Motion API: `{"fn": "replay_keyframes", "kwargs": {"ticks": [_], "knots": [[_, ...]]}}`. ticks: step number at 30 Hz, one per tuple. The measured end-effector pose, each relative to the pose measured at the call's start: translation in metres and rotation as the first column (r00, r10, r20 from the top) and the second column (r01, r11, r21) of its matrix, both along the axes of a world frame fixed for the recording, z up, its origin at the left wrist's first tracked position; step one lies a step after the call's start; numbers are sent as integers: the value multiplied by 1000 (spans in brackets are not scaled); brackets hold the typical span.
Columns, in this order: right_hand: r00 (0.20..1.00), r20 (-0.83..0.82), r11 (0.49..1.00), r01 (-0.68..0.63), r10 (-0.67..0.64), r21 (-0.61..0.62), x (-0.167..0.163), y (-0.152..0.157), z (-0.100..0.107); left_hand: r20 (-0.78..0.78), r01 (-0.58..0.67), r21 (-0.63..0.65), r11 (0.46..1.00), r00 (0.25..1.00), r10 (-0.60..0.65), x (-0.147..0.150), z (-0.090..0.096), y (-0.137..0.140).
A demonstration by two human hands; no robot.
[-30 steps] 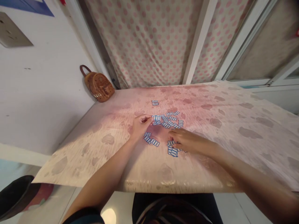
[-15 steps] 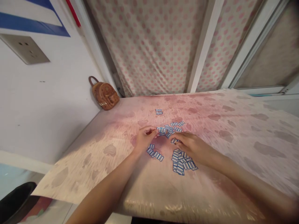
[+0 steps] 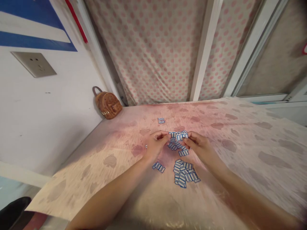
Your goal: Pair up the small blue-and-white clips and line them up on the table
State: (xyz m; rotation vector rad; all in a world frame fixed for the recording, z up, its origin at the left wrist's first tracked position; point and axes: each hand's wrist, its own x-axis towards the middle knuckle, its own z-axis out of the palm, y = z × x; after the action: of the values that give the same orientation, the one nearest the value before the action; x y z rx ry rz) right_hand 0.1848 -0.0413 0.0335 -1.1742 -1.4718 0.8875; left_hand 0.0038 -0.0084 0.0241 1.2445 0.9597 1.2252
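Note:
My left hand (image 3: 157, 143) pinches the left end of a small flat white piece with blue stripes (image 3: 172, 134). From the other side, my right hand (image 3: 199, 143) grips a similar blue-striped piece (image 3: 181, 137) between thumb and fingers. The two pieces meet or overlap just above the table; whether they are joined I cannot tell. Below them lies a loose scatter of the same pieces (image 3: 174, 146). Nearer to me is a larger heap of striped pieces (image 3: 184, 174), and a smaller group (image 3: 158, 166) lies left of it.
Two striped pieces (image 3: 161, 120) lie side by side farther back on the patterned tablecloth (image 3: 230, 147). A small brown backpack (image 3: 108, 104) leans against the wall at the table's back left corner. A polka-dot curtain (image 3: 153, 51) hangs behind the table.
My right hand has come up from the table with a striped piece and brought it against the one in my left hand. The view has tilted slightly upward.

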Motion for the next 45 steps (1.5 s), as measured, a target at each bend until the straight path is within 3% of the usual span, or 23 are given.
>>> {"fn": "replay_keyframes", "kwargs": {"ticks": [3,6,14,19,26,45], "knots": [[998,-61,997,-34,30,-70,0,-2,-3,14,4,10,1000,1000,-4,6,0,-5],[1000,-15,994,-14,13,-107,-3,-6,-4,-11,-2,29,1000,1000,2,7,-3,-10],[991,104,993,89,-81,-72,-12,-18,-4,-8,-29,5,1000,1000,29,1,-5,-17],[994,82,988,81,-70,-134,-14,-21,-6,-13,-36,-8,999,999,35,3,-3,-21],[990,119,992,92,-82,-83,-12,-22,-12,-1,-42,-21,999,999,42,4,-1,-24],[986,151,987,86,-66,-134,-13,-21,-16,-66,-35,-14,999,997,34,6,2,-29]]}}
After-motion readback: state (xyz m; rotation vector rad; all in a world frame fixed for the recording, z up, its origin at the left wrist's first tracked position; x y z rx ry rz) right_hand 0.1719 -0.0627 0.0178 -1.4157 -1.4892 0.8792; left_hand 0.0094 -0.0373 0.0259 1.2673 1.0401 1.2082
